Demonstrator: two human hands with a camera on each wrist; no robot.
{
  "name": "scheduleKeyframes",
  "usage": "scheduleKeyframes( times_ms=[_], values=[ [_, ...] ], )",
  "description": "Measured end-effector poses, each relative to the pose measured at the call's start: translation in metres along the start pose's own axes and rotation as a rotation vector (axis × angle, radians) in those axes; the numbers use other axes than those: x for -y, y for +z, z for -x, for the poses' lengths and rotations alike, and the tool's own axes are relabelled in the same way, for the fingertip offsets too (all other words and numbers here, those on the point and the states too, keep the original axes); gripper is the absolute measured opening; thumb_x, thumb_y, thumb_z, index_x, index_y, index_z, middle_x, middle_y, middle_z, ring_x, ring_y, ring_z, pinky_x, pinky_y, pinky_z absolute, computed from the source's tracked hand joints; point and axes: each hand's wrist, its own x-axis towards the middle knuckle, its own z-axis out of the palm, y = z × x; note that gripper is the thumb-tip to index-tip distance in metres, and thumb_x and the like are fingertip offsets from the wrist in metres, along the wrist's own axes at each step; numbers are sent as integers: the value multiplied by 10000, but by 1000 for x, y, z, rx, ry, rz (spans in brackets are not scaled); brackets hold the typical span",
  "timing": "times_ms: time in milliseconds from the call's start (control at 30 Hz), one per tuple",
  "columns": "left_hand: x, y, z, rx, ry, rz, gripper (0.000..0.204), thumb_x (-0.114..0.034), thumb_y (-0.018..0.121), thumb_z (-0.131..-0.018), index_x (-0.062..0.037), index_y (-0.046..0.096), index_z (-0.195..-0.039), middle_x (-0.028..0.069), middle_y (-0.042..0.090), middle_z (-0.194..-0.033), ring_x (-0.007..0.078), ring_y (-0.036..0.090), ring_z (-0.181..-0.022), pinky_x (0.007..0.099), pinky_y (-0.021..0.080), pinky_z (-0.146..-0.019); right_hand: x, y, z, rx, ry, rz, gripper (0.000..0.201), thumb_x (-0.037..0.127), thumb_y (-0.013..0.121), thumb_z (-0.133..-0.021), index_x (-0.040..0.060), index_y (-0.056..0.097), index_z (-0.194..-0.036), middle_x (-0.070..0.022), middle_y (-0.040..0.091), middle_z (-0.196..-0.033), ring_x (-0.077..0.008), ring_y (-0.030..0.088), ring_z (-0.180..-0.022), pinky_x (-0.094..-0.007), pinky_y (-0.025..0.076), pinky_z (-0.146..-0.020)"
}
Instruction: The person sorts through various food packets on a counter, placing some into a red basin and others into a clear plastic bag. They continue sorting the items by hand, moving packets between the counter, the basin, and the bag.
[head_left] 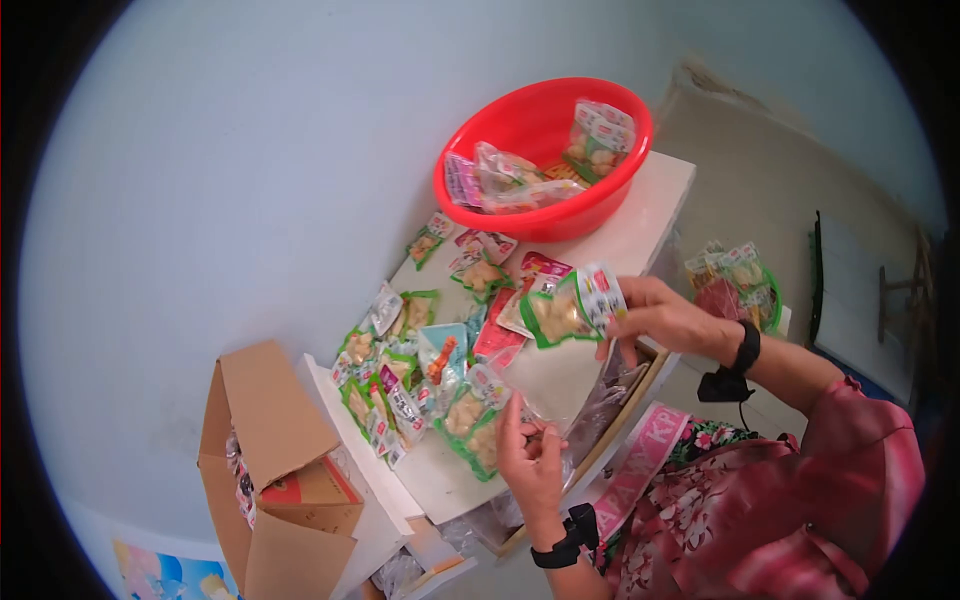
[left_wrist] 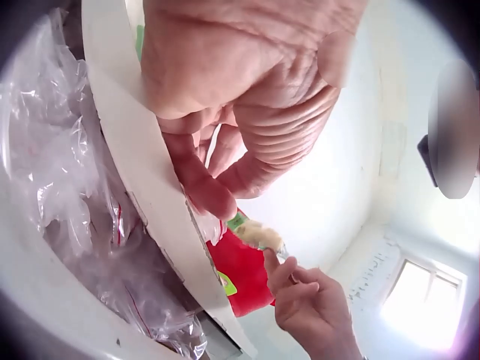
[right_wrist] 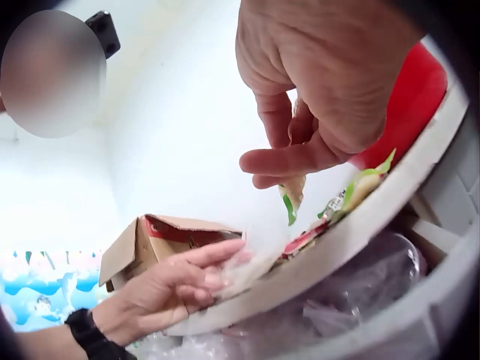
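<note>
My right hand (head_left: 655, 315) pinches a green-edged snack packet (head_left: 555, 312) by its white printed end, above the white tabletop. The pale pieces inside show through its clear window. My left hand (head_left: 532, 470) is lower, at the table's near edge, its fingers pinching thin clear plastic (right_wrist: 255, 270). Just beside its fingertips is another green-edged snack packet (head_left: 468, 430). In the left wrist view, the curled fingers (left_wrist: 202, 180) hide most of what they hold. Several more snack packets (head_left: 395, 395) lie loosely heaped along the wall side of the table.
A red basin (head_left: 455, 205) with several packets stands at the table's far end. An open cardboard box (head_left: 280, 420) is at the left. Clear plastic bags (left_wrist: 67, 165) fill an open drawer below the near edge. More packets (head_left: 735, 280) stand in a container beyond the table.
</note>
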Motion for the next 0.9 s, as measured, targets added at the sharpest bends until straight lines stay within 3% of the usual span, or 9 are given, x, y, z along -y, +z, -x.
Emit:
scheduleKeyframes(
  times_ms=[167,267,367,500,600,900],
  values=[
    [0,9,2,-96,14,-13,720,57,663,-922,10,380,-1582,169,577,-1384,118,635,-864,258,611,-665,-45,-11,17,-5,87,36,387,126,637,-996,-62,557,-1325,-142,688,-1082,-220,762,-838,-292,623,-583],
    [-10,22,1,-209,21,-48,753,57,683,-919,25,347,-1592,185,604,-1353,113,635,-827,251,583,-640,-43,-18,15,-113,167,7,342,230,678,-1015,-24,594,-1228,-81,701,-869,-190,760,-731,-250,569,-540],
    [-10,27,3,-277,39,-175,775,51,699,-916,40,325,-1596,167,640,-1252,111,637,-798,240,541,-602,-46,-27,3,-200,216,-7,422,277,707,-1007,-67,595,-1224,-116,715,-933,-190,750,-689,-266,574,-492],
    [-15,31,8,-290,57,-336,763,44,702,-919,60,329,-1584,127,665,-1090,110,633,-766,234,501,-570,-68,-30,-1,-113,136,-63,331,262,690,-1025,-13,625,-1198,-92,742,-913,-125,731,-671,-224,491,-466],
    [-16,29,10,-318,106,-304,720,47,684,-928,64,354,-1567,104,656,-994,106,625,-755,230,493,-558,-61,-21,8,-78,82,-148,262,228,661,-1044,23,637,-1205,-70,755,-923,-94,715,-657,-193,434,-475],
    [-39,36,10,-326,104,-228,668,43,614,-967,35,348,-1580,98,641,-962,118,601,-718,245,511,-555,-25,10,36,80,-90,-183,358,219,601,-1082,42,576,-1392,-22,700,-1074,-86,735,-817,-201,430,-527]
  ],
)
